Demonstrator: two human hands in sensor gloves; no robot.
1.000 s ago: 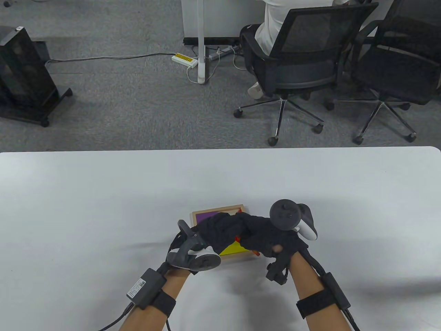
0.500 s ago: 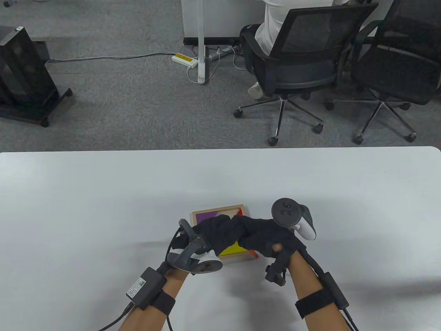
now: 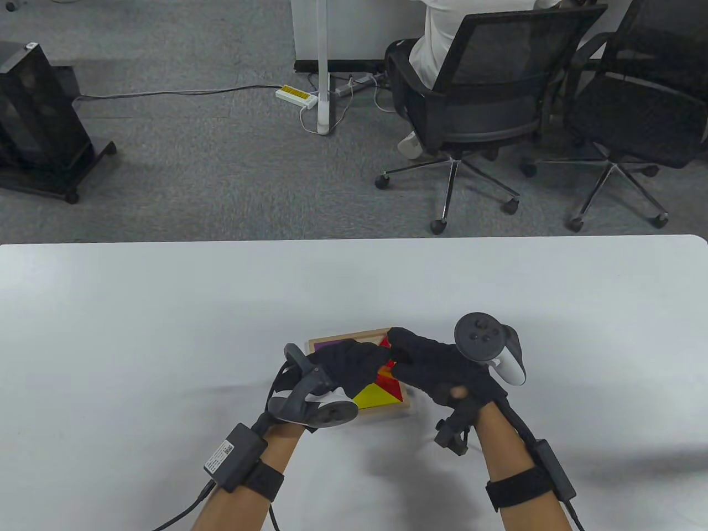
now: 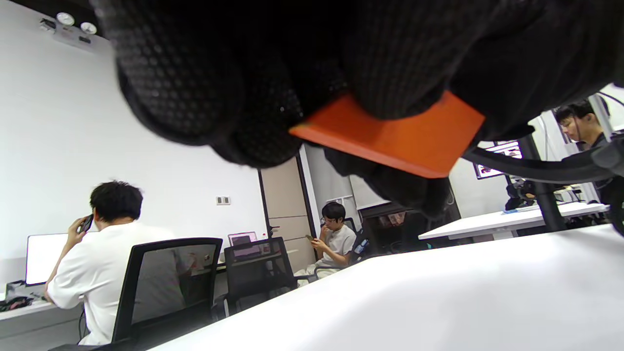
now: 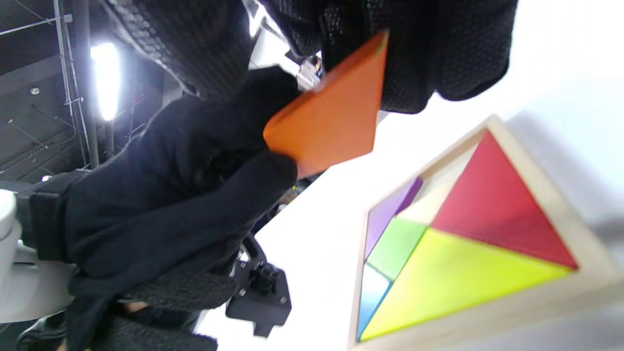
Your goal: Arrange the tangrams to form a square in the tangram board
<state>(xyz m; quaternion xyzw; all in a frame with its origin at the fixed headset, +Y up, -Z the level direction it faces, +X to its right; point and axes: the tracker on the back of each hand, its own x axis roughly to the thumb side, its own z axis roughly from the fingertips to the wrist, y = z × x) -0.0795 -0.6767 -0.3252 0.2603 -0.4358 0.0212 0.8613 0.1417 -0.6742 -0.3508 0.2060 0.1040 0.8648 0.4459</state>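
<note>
Tangram board (image 5: 531, 195), lower right of the right wrist view, already holds red, yellow, green, purple and blue pieces. Both hands (image 3: 354, 365) (image 3: 437, 368) pinch the orange piece (image 5: 331, 117) above it; one bare gap is left.

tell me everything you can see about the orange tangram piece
The orange piece is a flat, matte slab with straight edges and sharp corners; its full outline is hidden by gloves. It is lifted clear of the tangram board, tilted, and pinched between fingers of the left hand and right hand. Nothing else touches it.
</note>
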